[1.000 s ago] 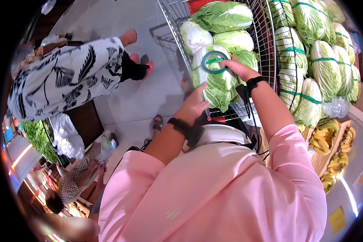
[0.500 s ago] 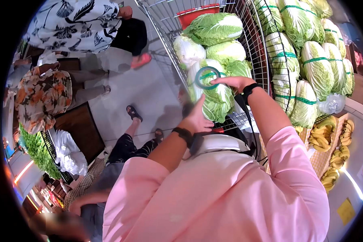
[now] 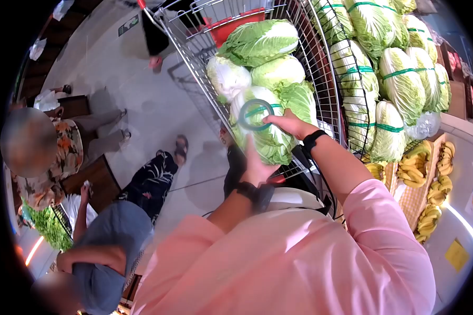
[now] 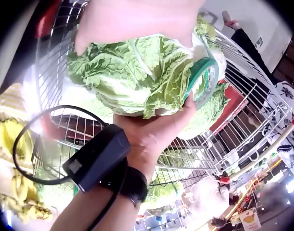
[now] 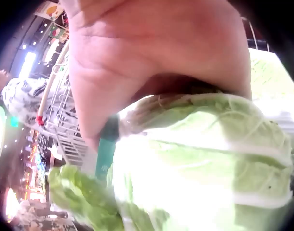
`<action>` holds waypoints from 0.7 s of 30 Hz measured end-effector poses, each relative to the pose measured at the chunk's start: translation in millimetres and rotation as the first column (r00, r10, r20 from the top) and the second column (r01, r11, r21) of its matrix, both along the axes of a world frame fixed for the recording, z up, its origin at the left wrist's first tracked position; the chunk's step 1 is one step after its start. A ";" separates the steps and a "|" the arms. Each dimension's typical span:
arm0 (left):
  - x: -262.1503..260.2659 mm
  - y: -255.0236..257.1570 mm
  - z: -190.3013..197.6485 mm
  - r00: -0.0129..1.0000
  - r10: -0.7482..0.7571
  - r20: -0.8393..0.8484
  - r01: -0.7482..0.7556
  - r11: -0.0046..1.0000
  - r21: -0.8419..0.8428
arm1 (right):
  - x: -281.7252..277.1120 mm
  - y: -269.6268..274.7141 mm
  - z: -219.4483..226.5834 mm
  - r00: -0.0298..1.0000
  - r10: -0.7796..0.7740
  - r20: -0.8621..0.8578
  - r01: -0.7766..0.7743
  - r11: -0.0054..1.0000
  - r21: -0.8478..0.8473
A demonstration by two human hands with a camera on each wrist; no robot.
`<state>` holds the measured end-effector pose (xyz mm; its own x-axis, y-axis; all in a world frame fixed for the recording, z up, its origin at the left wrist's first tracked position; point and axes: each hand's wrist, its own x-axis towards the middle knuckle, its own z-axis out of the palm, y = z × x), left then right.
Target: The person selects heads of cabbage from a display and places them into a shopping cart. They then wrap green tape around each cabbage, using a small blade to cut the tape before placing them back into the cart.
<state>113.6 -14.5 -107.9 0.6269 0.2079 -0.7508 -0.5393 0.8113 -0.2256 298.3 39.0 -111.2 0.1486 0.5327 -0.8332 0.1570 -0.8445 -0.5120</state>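
Note:
A napa cabbage (image 3: 272, 144) lies leafy end toward me on others in a shopping cart (image 3: 198, 89). A green band (image 3: 257, 109) crosses it near a roll of green tape (image 3: 241, 116). My right hand (image 3: 294, 125) has its thumb on the roll's rim, seen also in the left wrist view; its palm spans the cabbage in the right wrist view. My left hand (image 3: 258, 163) holds the near leafy end from the left, one finger up along its side. In the left wrist view that left hand (image 4: 137, 19) arches over the leaves. Its other fingertips are hidden.
Unbanded cabbages (image 3: 261, 41) fill the cart beside the held one. Right of it, a rack holds stacked cabbages with green bands (image 3: 402, 76). Bananas (image 3: 412, 170) lie nearer on a shelf. On the left, a person in grey (image 3: 113, 231) and another in a floral shirt stand close by.
The cart, cabbage and tape roll have shifted left and lower in the head view. My left hand has turned more upright against the cabbage. People on the left have moved.

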 end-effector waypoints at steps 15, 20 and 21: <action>32.6 -6.1 86.0 0.989 -0.039 -0.143 0.050 0.996 0.077 | 31.1 -13.3 67.2 0.982 0.004 -0.188 0.013 0.996 0.093; 52.1 -23.3 91.5 0.986 -0.148 -0.073 0.165 0.879 0.448 | 68.4 -25.9 87.5 0.973 -0.017 -0.228 0.066 0.975 0.210; 57.9 -27.8 94.0 0.981 -0.170 -0.095 0.195 0.873 0.447 | 77.3 -30.1 112.2 0.974 -0.027 -0.226 0.078 0.973 0.217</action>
